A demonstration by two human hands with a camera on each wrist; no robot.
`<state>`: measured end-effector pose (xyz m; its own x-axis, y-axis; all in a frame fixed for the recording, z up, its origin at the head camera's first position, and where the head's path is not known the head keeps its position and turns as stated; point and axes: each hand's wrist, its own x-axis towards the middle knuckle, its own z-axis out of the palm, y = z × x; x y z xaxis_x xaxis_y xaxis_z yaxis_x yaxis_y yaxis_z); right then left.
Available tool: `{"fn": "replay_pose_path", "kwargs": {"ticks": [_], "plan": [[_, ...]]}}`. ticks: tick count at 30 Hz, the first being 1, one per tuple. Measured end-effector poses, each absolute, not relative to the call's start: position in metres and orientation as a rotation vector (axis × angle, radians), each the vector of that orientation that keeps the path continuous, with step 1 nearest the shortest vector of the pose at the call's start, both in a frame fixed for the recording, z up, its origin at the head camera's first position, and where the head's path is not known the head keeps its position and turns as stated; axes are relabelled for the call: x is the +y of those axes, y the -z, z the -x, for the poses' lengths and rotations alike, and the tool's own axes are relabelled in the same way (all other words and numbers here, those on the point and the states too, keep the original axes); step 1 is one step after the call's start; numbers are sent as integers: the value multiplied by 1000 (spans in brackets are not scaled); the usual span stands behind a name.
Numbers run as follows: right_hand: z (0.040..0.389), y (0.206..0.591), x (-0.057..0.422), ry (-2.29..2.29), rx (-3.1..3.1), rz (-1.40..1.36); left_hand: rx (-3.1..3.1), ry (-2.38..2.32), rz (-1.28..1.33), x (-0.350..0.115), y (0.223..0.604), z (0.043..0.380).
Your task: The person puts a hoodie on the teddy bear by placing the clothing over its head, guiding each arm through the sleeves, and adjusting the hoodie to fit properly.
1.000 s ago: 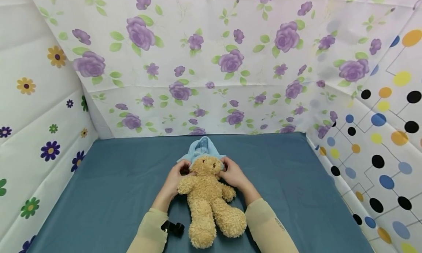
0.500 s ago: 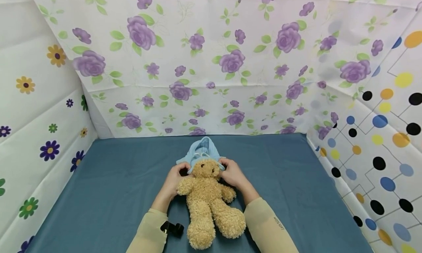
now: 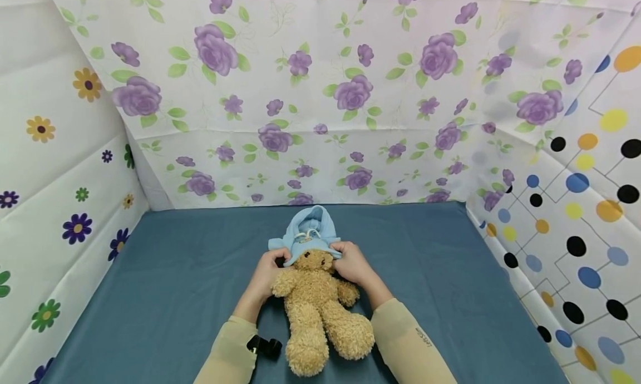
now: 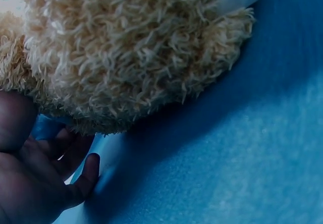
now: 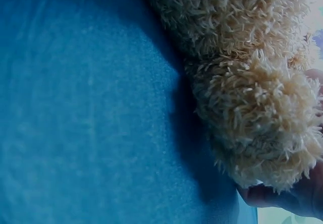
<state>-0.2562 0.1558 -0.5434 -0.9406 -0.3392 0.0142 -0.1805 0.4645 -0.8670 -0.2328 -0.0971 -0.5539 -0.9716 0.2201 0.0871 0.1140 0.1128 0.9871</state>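
A tan plush teddy bear (image 3: pixel 312 300) lies face up, its feet toward me. A small light-blue hoodie (image 3: pixel 311 228) with white drawstrings covers the top of its head, the hem just above its eyes. My left hand (image 3: pixel 264 274) pinches the hem at the left of the head, and my right hand (image 3: pixel 352 262) pinches it at the right. In the left wrist view, the curly fur (image 4: pixel 126 57) hides part of my left fingers. The bear's fur (image 5: pixel 257 113) hides most of my right hand in the right wrist view.
Blue-grey cloth covers the table (image 3: pixel 200 261). Behind it hangs a white sheet with purple roses (image 3: pixel 320 150). Patterned sheets stand at the left (image 3: pixel 55 178) and right (image 3: pixel 561 217). A black strap piece (image 3: pixel 265 348) sits at my left sleeve.
The hoodie's hem has come lower over the bear's head, down to its forehead. The bear's face has shifted slightly toward me. Both hands have kept hold of the hem.
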Motion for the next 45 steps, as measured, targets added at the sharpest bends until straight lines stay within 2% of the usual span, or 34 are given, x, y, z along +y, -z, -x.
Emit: {"fn": "replay_pose_path", "kwargs": {"ticks": [14,24,45], "plan": [[251,529,161,1229,2579,556,2222,-1947,-381,-105,554,233],[243,528,150,1318,2598,432,2274,-1875,-291,-110,545,232],[235,532,130,1377,2796,421,2393,-1856,-405,-110,548,233]]}}
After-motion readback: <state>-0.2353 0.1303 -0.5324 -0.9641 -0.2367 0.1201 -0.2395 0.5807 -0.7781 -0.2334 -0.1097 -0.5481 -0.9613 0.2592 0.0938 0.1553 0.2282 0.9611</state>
